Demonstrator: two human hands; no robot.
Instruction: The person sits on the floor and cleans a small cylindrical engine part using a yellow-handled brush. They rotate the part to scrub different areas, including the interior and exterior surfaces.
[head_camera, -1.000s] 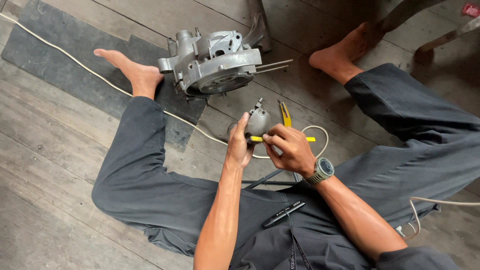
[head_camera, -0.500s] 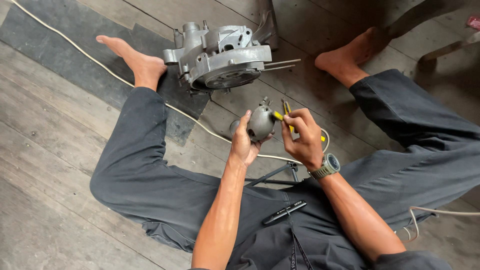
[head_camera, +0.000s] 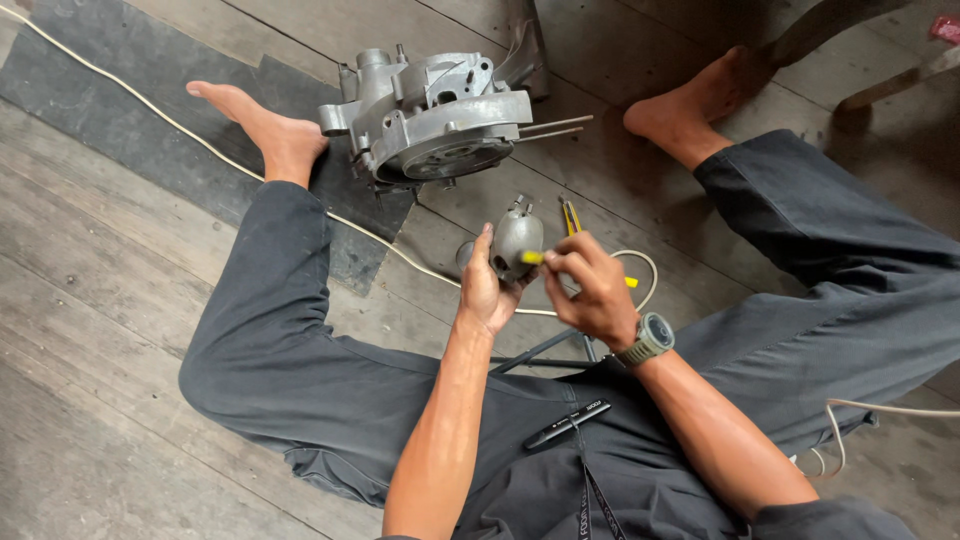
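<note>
the left hand (head_camera: 483, 290) was curled around a small rounded grey metal casting (head_camera: 516, 242), held above the plank floor (head_camera: 90, 400) between the person's spread legs, while the right hand (head_camera: 590, 290) pinched a yellow-handled tool (head_camera: 533, 258) with its tip against the casting. a larger grey engine casing (head_camera: 435, 115) sat just beyond on a dark mat (head_camera: 120, 110), a white cord (head_camera: 150, 110) running past it. another yellow-handled tool (head_camera: 570, 215) lay on the floor behind the right hand, and a black pen (head_camera: 568, 425) rested on the dark lap.

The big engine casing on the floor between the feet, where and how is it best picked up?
Probably by the engine casing round body, both hands coming from above on opposite flanks. The thin studs jutting from its right side look poor handles, and the bulk sits in the round flange.
</note>
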